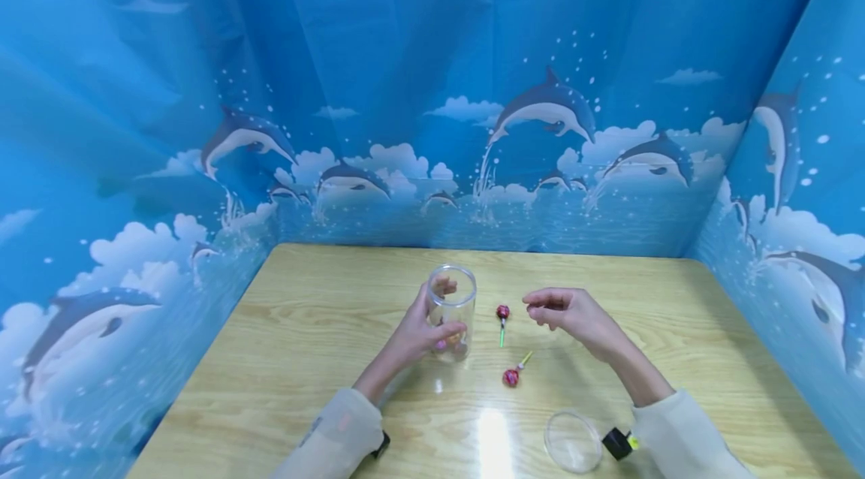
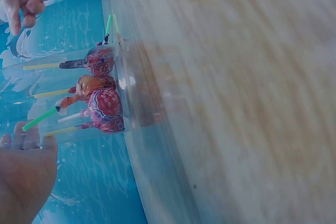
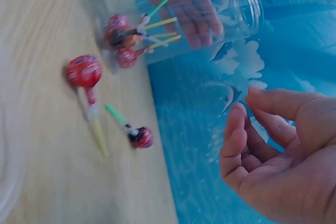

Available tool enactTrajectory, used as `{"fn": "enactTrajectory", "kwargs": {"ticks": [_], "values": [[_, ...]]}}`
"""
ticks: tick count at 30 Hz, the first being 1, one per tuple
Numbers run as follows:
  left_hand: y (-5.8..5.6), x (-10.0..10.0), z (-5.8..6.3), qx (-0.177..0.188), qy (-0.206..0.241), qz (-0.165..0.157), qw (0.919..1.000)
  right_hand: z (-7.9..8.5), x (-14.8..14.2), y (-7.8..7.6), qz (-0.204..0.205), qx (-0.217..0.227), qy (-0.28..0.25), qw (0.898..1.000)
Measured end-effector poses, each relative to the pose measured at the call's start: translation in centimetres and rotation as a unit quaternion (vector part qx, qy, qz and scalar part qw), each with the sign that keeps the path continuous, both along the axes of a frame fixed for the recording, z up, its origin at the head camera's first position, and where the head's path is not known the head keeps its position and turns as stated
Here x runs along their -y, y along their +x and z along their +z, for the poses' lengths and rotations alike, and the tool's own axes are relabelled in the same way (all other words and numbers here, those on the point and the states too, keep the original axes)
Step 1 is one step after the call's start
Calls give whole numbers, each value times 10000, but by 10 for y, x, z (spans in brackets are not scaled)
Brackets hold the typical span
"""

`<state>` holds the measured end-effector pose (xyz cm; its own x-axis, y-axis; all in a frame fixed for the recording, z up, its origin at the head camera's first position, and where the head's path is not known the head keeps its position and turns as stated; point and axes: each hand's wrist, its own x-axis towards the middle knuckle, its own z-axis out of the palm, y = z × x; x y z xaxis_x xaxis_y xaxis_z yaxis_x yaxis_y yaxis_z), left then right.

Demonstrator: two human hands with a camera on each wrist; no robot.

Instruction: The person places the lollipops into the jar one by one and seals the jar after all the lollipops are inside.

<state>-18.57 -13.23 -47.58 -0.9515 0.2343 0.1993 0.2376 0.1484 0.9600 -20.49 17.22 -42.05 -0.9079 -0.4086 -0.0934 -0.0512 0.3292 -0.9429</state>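
My left hand (image 1: 422, 330) grips a clear plastic jar (image 1: 462, 314) from its left side, thumb in front and fingers behind. The jar stands upright on the table without a lid. Several wrapped lollipops (image 2: 102, 95) lie heads down at its bottom, their sticks pointing up. To the right of the jar, my right hand (image 1: 574, 317) hovers above the table with loosely bent fingers and nothing between them. Nearest to it is a red lollipop with a green stick (image 1: 503, 312). Another red lollipop, with a yellow stick (image 1: 511, 378), lies closer to me.
A round clear lid (image 1: 573, 443) lies on the wooden table (image 1: 324, 314) near my right sleeve. Blue curtains with printed dolphins (image 1: 405, 88) enclose the table at the back and sides. Light glares off the tabletop at the front.
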Motion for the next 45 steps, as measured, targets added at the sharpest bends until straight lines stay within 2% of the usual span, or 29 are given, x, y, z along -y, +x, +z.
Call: {"fn": "enactTrajectory", "kwargs": {"ticks": [5,17,22,30,38,45], "values": [[1,0,0,6,3,35,10000,-15,-7,3,93,108,-46,9999],[2,1,0,74,35,61,9999,-45,-8,11,-219,40,33,9997],[2,1,0,60,52,32,10000,-52,-6,15,-359,-10,237,9991],[2,1,0,26,23,19,10000,-63,-7,18,-258,-42,203,9995],[2,0,1,16,12,31,10000,-76,-6,18,-147,-357,345,9987],[1,0,0,-34,-29,23,10000,-78,-3,21,-41,-574,549,9968]]}}
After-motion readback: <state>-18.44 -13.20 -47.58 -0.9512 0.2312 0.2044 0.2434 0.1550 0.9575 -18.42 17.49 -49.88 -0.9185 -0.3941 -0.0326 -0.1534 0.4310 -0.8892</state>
